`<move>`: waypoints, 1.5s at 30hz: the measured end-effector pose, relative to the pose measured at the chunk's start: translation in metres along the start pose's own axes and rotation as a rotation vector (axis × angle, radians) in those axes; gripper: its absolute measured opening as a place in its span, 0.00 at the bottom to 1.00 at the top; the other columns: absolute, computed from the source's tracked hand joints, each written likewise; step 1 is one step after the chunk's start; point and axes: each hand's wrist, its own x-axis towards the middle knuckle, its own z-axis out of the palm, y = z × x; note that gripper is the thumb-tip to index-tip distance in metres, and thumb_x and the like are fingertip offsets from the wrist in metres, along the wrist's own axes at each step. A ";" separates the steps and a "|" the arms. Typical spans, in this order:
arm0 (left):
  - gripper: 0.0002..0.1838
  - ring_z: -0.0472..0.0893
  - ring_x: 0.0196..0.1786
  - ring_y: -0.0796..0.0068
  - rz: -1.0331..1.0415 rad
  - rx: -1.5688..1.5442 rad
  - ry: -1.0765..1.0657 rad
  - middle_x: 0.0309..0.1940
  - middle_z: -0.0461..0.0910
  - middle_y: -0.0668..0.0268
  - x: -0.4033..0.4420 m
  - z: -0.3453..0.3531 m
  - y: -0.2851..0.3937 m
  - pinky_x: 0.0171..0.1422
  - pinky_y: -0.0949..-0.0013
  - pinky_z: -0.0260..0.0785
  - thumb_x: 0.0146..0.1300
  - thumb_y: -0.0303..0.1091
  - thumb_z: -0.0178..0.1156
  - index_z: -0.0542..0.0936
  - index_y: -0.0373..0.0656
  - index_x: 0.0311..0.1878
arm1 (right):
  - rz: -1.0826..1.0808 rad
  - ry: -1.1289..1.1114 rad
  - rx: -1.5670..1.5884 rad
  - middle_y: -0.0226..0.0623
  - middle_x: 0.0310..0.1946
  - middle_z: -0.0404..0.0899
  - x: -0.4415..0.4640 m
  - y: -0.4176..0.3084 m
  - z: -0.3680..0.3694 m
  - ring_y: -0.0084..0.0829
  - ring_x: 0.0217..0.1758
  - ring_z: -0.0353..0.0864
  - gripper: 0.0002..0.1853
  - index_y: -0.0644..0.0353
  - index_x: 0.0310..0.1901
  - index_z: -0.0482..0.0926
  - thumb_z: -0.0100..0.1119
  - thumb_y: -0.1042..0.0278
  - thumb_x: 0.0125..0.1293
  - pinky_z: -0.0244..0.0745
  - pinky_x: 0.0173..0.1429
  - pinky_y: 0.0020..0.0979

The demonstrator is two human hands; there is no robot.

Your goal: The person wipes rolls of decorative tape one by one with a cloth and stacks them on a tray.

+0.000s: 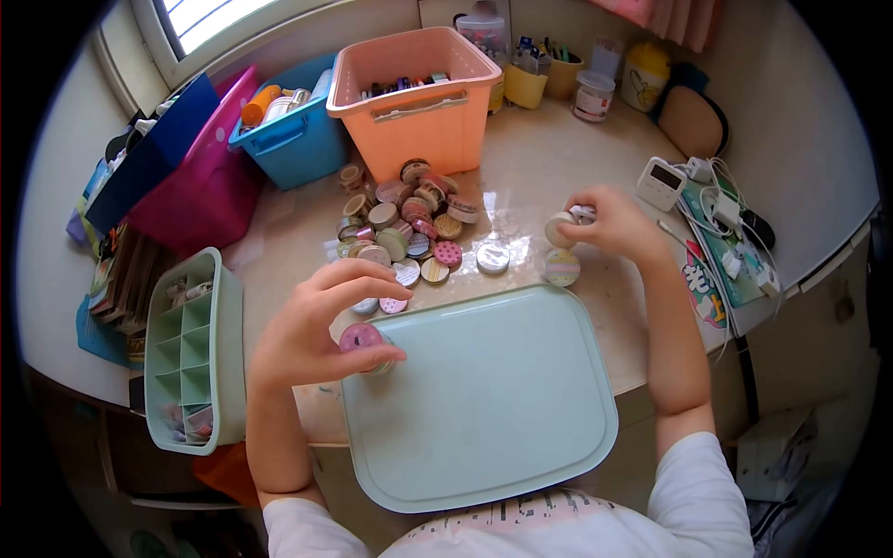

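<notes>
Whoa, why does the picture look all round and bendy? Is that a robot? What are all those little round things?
No robot here! These are a person's own two bare hands. There is just one picture, taken by a camera worn on the person's head, looking forward and down. That's why the arms reach up from the bottom.

The little round things look like rolls of patterned tape, heaped on the table in front of an orange bin. Closer to the person is a flat, pale green tray or lid.

The right hand pinches a pale roll. The left hand curves around a pink-topped roll, but I can't tell whether it's gripping it. At the left sits a green box with compartments.
</notes>
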 end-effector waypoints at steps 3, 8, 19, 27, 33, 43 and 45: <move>0.27 0.82 0.54 0.60 0.000 0.009 0.008 0.49 0.83 0.58 -0.001 0.001 -0.001 0.61 0.61 0.74 0.47 0.36 0.80 0.85 0.39 0.51 | -0.253 0.102 -0.332 0.42 0.36 0.84 0.001 0.003 0.007 0.32 0.38 0.82 0.22 0.65 0.43 0.86 0.74 0.53 0.57 0.76 0.42 0.31; 0.28 0.82 0.55 0.61 -0.010 0.099 0.031 0.50 0.83 0.59 0.000 0.005 -0.001 0.60 0.62 0.75 0.47 0.35 0.80 0.84 0.40 0.53 | -0.255 0.445 -0.193 0.39 0.27 0.84 0.003 0.001 0.012 0.33 0.28 0.82 0.22 0.63 0.41 0.87 0.73 0.49 0.60 0.75 0.35 0.35; 0.32 0.82 0.40 0.77 0.010 -0.048 0.322 0.48 0.85 0.66 0.006 0.062 0.012 0.32 0.74 0.70 0.46 0.33 0.82 0.82 0.47 0.57 | -0.177 -0.463 0.917 0.27 0.39 0.83 -0.057 -0.084 0.088 0.17 0.39 0.79 0.18 0.59 0.52 0.84 0.65 0.53 0.71 0.75 0.42 0.23; 0.27 0.79 0.36 0.86 -0.194 -0.138 0.405 0.44 0.88 0.71 0.006 0.051 0.014 0.31 0.79 0.66 0.45 0.34 0.83 0.84 0.43 0.51 | -0.494 0.164 0.675 0.35 0.45 0.81 -0.053 -0.076 0.073 0.25 0.48 0.80 0.22 0.58 0.68 0.73 0.54 0.73 0.74 0.77 0.51 0.28; 0.26 0.80 0.35 0.86 -0.250 -0.239 0.343 0.40 0.88 0.72 0.005 0.058 0.016 0.31 0.78 0.66 0.43 0.33 0.83 0.85 0.43 0.48 | -1.180 0.234 0.163 0.37 0.50 0.84 -0.064 -0.086 0.094 0.40 0.51 0.80 0.32 0.60 0.54 0.82 0.66 0.89 0.40 0.77 0.56 0.38; 0.21 0.79 0.32 0.85 -0.175 -0.163 0.409 0.36 0.87 0.70 0.005 0.061 0.011 0.34 0.77 0.70 0.42 0.28 0.79 0.85 0.42 0.43 | -1.243 0.189 0.015 0.31 0.54 0.86 -0.061 -0.084 0.084 0.37 0.55 0.80 0.27 0.56 0.49 0.86 0.71 0.79 0.41 0.79 0.58 0.37; 0.22 0.79 0.33 0.84 -0.195 -0.170 0.409 0.36 0.87 0.70 0.006 0.056 0.016 0.35 0.76 0.71 0.42 0.28 0.80 0.86 0.42 0.44 | -1.174 0.171 0.147 0.33 0.51 0.87 -0.062 -0.081 0.080 0.39 0.54 0.80 0.23 0.58 0.48 0.89 0.66 0.81 0.46 0.78 0.59 0.36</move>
